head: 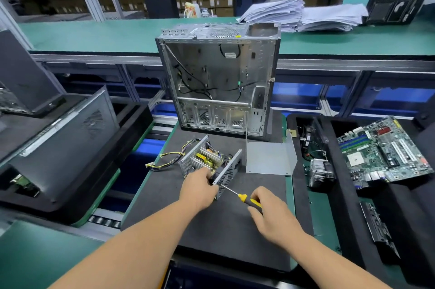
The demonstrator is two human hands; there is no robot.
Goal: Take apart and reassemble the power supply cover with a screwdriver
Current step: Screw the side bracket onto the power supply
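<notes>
Both hands work over the dark mat [211,229] at the bench's near middle. Right hand [270,213] grips the yellow-and-black screwdriver [244,199], its tip meeting the near end of the open power supply [209,161]. Left hand [199,187] holds that same end, fingers curled around it. Just beyond, toward the mat's right edge, the bent metal cover [268,159] lies apart. Farther back an empty computer case [219,79] stands upright.

Empty PC case [219,81] upright at back of dark mat [211,225]. Motherboard [386,152] in black tray, right, heatsink [321,172] just beside it. Closed PC case [63,147] lying in tray, left. Paper stacks [303,15] on far green bench [94,34].
</notes>
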